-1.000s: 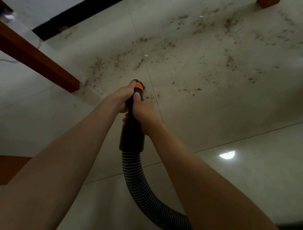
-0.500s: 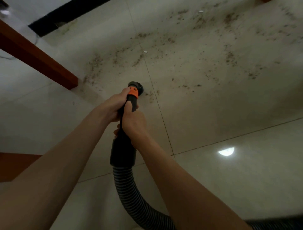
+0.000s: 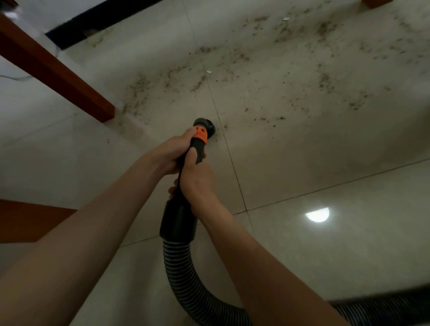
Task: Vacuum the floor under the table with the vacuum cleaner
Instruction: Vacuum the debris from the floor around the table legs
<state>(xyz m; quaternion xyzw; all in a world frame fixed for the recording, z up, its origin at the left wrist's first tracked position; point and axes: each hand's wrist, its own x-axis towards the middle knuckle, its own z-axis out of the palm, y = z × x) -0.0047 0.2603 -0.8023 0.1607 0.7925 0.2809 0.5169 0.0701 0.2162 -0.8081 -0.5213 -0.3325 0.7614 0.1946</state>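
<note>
A black vacuum hose handle (image 3: 178,221) with an orange collar (image 3: 201,135) ends in a round black nozzle (image 3: 205,124) held low over the pale tiled floor (image 3: 302,151). My left hand (image 3: 169,152) grips the handle just behind the collar. My right hand (image 3: 195,179) grips it a little further back. The ribbed hose (image 3: 186,283) curves down and off to the lower right. Brown crumbs and dirt (image 3: 260,60) are scattered over the tiles beyond the nozzle, with a white scrap (image 3: 209,72) among them.
A red-brown wooden table leg (image 3: 58,76) slants down to the floor at the left, and another wooden piece (image 3: 25,221) shows at the left edge. A further leg foot (image 3: 377,2) is at the top right. A black baseboard (image 3: 97,21) runs along the far wall.
The nozzle has pulled back toward me along the tile seam and tipped so its round opening shows. Both hands keep their hold on the handle.
</note>
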